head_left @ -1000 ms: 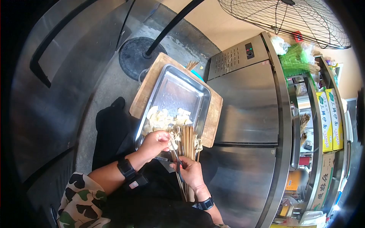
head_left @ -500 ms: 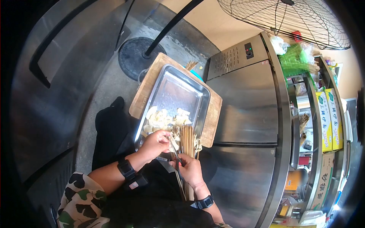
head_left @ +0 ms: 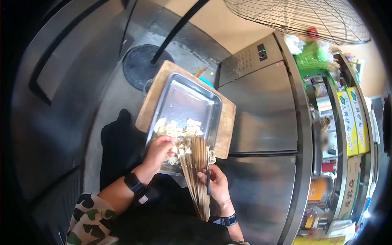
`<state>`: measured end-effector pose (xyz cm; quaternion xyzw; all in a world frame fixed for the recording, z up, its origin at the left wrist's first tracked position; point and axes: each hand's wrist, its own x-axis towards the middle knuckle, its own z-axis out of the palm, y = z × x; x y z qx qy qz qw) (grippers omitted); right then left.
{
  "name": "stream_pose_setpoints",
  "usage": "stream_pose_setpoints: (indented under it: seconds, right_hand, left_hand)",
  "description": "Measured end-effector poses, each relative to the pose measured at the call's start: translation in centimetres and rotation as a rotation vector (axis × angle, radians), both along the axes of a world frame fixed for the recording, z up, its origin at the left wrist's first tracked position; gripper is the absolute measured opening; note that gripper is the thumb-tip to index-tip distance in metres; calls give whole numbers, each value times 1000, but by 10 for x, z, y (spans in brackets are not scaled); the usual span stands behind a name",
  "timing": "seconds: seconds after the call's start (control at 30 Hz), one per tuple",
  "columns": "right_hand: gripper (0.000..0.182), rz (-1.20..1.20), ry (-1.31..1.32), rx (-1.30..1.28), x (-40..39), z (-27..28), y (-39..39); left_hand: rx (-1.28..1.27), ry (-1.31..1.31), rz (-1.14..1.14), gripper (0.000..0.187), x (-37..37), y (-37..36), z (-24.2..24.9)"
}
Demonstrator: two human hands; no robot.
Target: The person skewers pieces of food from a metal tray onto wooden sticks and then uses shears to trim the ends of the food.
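My left hand is over the near left part of a metal tray, its fingers pinched together beside pale, thin food pieces. Whether a piece is between the fingertips is hidden. A thick bundle of wooden skewers lies across the tray's near edge toward my lap, with pale pieces around its upper end. To the right of the bundle, my right hand is closed on a slim knife with a dark handle, pointing up along the skewers.
The tray rests on a wooden board. Beyond it stands a round black fan base with a slanting pole. A steel refrigerator is on the right, then shelves with yellow boxes. A fan cage hangs above.
My left hand has moved left, away from the knife, to the pale pieces. My right hand has shifted right, turning the knife upright beside the skewers. The view has tilted slightly.
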<state>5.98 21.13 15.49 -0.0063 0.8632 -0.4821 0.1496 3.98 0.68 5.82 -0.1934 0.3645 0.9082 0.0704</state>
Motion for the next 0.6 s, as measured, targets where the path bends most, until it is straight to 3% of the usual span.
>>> stream_pose_setpoints:
  seconds: [0.13, 0.27, 0.4, 0.47, 0.53, 0.6]
  right_hand:
    - [41, -76, 33, 173, 7, 63, 15]
    - [35, -317, 456, 440, 22, 139, 54]
    - [29, -591, 880, 691, 47, 212, 140]
    - [27, -693, 904, 856, 62, 251, 159]
    - [24, -762, 924, 792, 79, 267, 210]
    - [21, -854, 864, 1044, 101, 282, 247]
  left_hand:
    - [-14, 44, 96, 9, 2, -1, -4]
    - [-38, -79, 114, 21, -1, 0, -3]
    - [-67, -34, 9, 32, -1, 1, 2]
    - [-79, -22, -44, 40, -1, 2, -5]
    - [-119, -8, -62, 48, 1, 1, -6]
    - [-184, 10, -48, 56, 3, 3, 1]
